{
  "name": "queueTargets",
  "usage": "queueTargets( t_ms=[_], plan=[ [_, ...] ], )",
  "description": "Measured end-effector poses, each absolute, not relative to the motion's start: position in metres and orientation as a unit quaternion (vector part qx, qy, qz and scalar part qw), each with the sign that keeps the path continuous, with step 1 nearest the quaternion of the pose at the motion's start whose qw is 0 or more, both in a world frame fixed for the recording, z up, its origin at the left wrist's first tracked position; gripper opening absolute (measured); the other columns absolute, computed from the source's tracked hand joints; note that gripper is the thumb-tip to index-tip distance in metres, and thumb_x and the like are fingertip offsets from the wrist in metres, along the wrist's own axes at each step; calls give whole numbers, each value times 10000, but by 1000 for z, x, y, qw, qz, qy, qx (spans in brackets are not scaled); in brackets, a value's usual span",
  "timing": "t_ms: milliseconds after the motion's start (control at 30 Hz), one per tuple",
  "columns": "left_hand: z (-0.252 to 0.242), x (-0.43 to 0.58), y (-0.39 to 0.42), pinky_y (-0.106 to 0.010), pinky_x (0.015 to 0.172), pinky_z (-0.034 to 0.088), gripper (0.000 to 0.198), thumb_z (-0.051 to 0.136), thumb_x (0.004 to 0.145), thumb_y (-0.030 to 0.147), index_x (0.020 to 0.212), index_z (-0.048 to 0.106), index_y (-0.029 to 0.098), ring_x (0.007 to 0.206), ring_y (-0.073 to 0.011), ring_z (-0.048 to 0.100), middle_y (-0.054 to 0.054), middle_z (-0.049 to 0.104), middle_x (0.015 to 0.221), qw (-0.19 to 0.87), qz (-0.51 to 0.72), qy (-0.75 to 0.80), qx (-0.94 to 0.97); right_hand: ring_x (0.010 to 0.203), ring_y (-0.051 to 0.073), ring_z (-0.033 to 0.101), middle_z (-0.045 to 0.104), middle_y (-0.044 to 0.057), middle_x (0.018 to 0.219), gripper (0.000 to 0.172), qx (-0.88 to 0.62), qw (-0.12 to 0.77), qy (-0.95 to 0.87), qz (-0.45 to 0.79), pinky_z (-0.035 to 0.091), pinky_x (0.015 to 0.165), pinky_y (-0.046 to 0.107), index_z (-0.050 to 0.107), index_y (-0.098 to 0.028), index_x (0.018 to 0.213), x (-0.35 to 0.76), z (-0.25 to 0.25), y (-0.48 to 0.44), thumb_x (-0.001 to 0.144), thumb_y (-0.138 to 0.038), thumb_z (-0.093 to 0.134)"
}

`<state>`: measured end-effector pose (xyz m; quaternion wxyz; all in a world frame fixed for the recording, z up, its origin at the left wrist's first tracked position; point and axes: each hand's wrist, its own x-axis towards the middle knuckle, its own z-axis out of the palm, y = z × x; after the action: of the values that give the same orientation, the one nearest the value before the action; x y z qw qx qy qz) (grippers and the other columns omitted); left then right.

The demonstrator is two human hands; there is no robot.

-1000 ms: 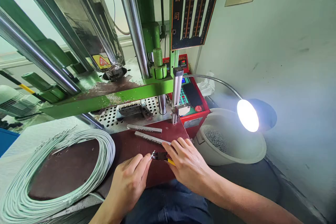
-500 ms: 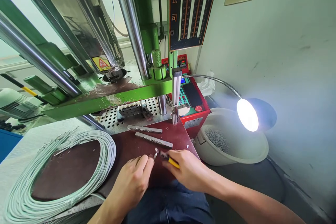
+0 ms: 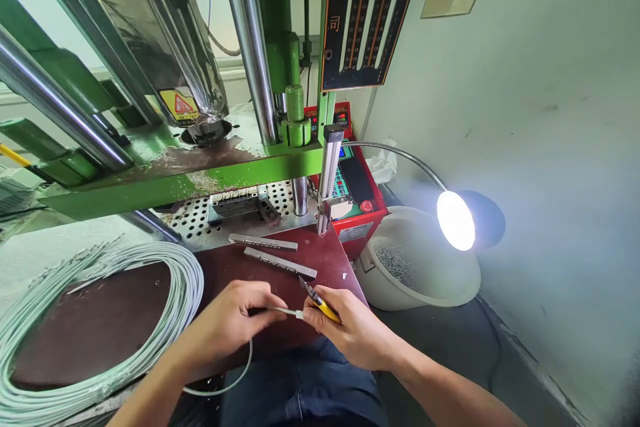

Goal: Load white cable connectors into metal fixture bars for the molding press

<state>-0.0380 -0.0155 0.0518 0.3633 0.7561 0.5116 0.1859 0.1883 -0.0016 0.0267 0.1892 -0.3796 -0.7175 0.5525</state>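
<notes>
My left hand (image 3: 235,317) pinches a thin white cable (image 3: 286,311) close to its end. A small pale connector (image 3: 299,314) tips the cable, right by the thumb of my right hand (image 3: 345,320). Yellow-handled cutting pliers (image 3: 320,302) lie in my right hand, their dark jaws pointing up and left. Whether my right fingertips also grip the connector, I cannot tell. The cable's slack loops below my left hand. Just beyond the hands, two metal mould bars (image 3: 280,262) rest on the dark red board (image 3: 220,273).
A large coil of white cables (image 3: 185,293) lies at left. The green press (image 3: 210,180) stands ahead, with a metal mould block (image 3: 235,205) beneath its plate. A red control box (image 3: 360,213), a lit lamp (image 3: 456,220) and a white bucket (image 3: 425,300) of scraps are at right.
My left hand has moved left, and more cable shows between the hands. The pliers' jaws have turned upward, away from the connector. The whole view has shifted slightly.
</notes>
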Motion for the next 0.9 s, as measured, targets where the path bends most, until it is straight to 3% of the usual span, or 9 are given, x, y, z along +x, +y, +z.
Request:
queueTargets(
  t_ms=[100, 167, 267, 400, 567, 733, 900],
  plan=[
    [57, -47, -17, -247, 764, 499, 212, 680, 787, 359, 962, 736, 253, 858, -189, 664, -26, 727, 898, 310, 267, 551, 728, 607, 94, 373, 466, -34, 670, 278, -420, 220, -673, 568, 318, 564, 218, 479, -172, 770, 189, 16, -5, 940, -392, 482],
    [61, -42, -30, -248, 768, 511, 199, 690, 772, 365, 932, 728, 252, 859, -194, 661, -31, 722, 901, 311, 330, 559, 694, 604, 97, 382, 456, -33, 663, 292, -435, 262, -630, 588, 333, 566, 220, 461, -175, 759, 188, 8, -9, 940, -404, 476],
    [56, -18, -58, -210, 586, 499, 192, 596, 851, 370, 823, 735, 241, 570, -141, 609, -2, 666, 656, 440, 336, 563, 614, 594, 98, 391, 451, -34, 657, 295, -433, 306, -576, 621, 342, 554, 220, 471, -173, 781, 181, -1, -16, 933, -425, 482],
    [28, 15, -76, -245, 691, 532, 284, 666, 785, 412, 977, 744, 218, 712, -180, 654, -44, 739, 856, 494, 432, 619, 430, 605, 92, 348, 426, -39, 676, 275, -433, 323, -580, 609, 323, 552, 216, 480, -170, 814, 165, -3, -27, 937, -416, 484],
    [3, 16, -77, -234, 736, 514, 221, 766, 699, 377, 833, 760, 201, 797, -177, 644, -20, 705, 802, 537, 538, 579, 295, 634, 92, 382, 483, -25, 722, 237, -411, 282, -631, 594, 350, 592, 215, 462, -173, 808, 153, -1, -37, 956, -359, 459],
    [-2, 8, -82, -172, 560, 437, 228, 782, 696, 371, 820, 741, 185, 562, -78, 512, 22, 617, 635, 623, 534, 527, 220, 662, 108, 465, 556, -1, 754, 204, -401, 254, -673, 567, 387, 636, 233, 480, -176, 812, 155, 2, -36, 957, -318, 469],
    [1, 7, -78, -192, 534, 422, 220, 728, 752, 376, 840, 728, 174, 509, -81, 485, 31, 591, 579, 593, 523, 545, 281, 725, 138, 523, 584, 8, 819, 150, -410, 192, -754, 475, 402, 674, 265, 480, -192, 820, 164, 10, -37, 945, -274, 488]
  ],
)
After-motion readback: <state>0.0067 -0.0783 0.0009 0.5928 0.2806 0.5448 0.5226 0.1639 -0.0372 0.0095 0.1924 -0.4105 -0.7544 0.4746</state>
